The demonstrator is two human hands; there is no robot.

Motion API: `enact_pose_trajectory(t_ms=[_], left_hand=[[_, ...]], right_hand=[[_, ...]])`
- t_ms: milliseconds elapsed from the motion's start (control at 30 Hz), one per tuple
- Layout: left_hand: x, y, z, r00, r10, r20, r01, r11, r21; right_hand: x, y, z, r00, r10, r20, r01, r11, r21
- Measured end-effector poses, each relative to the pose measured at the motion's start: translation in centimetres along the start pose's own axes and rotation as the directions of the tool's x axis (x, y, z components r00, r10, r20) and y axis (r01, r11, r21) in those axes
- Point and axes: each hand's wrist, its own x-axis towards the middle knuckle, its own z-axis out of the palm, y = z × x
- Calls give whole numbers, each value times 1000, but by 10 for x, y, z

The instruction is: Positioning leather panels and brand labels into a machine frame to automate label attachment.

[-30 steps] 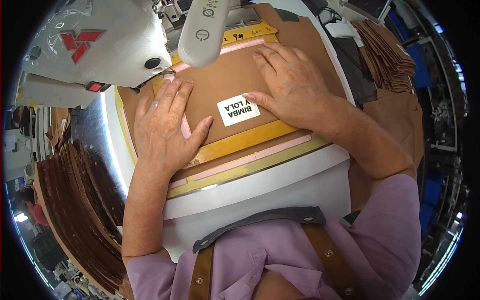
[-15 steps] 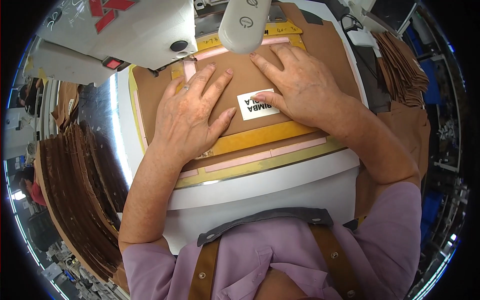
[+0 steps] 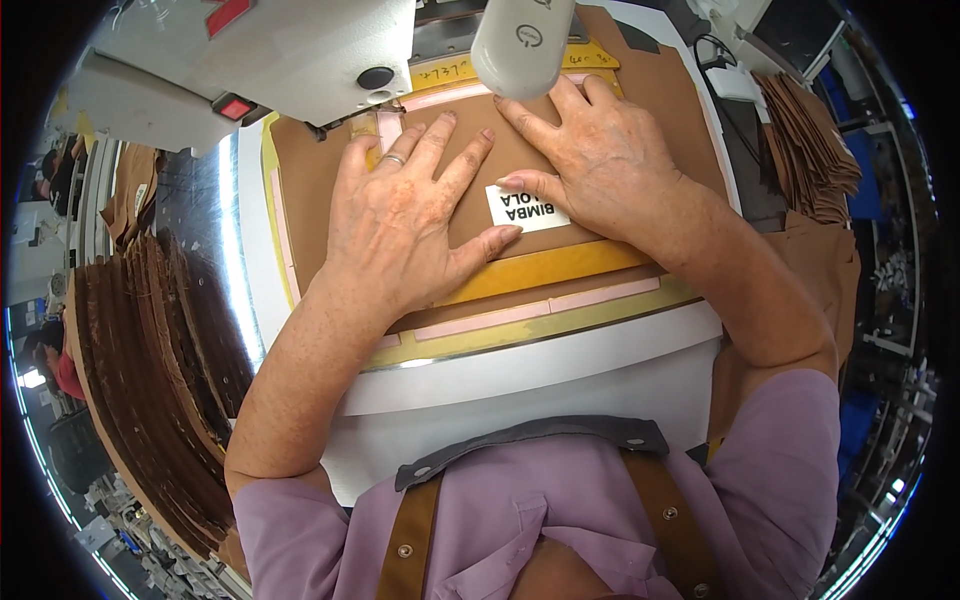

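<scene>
A flat brown panel (image 3: 310, 215), leather-like, lies in a yellow template (image 3: 440, 345) edged with pink strips. My left hand (image 3: 395, 220) rests palm down on the panel's left part, fingers spread, a ring on one finger; its thumb tip is at the lower edge of a white printed label (image 3: 530, 212). My right hand (image 3: 610, 160) presses flat on the right part, fingers apart, thumb over the label's upper edge. An amber bar (image 3: 560, 265) crosses the panel below the label. Neither hand grips anything.
A grey-white machine head (image 3: 260, 70), looking like a sewing machine, overhangs the panel's upper left. A rounded white device (image 3: 520, 60) hangs above the fingertips. Dark brown pieces (image 3: 150, 360) stand stacked at left; folded brown pieces (image 3: 810, 140) and a cable (image 3: 725, 55) are at right.
My left hand has slid to the right, bringing its thumb to the label. The panel and label appear slightly farther right and up; the machine head also appears shifted right in the view.
</scene>
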Motion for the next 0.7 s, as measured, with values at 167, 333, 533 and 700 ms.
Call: enact_pose_trajectory(t_ms=[167,333,533,700], left_hand=[[3,4,0,1000,-4,30,3,999,47],[-2,2,5,1000,-28,5,28,1000,8],[-4,-1,2,999,-49,24,49,999,0],[-7,-6,1,997,-55,47,55,998,-14]], right_hand=[[-1,-1,-1,999,-1,-33,0,1000,-19],[-1,0,1,999,-4,-46,3,1000,-18],[1,-1,0,1000,-15,-20,14,1000,-20],[4,-4,-1,1000,-13,5,13,999,-35]])
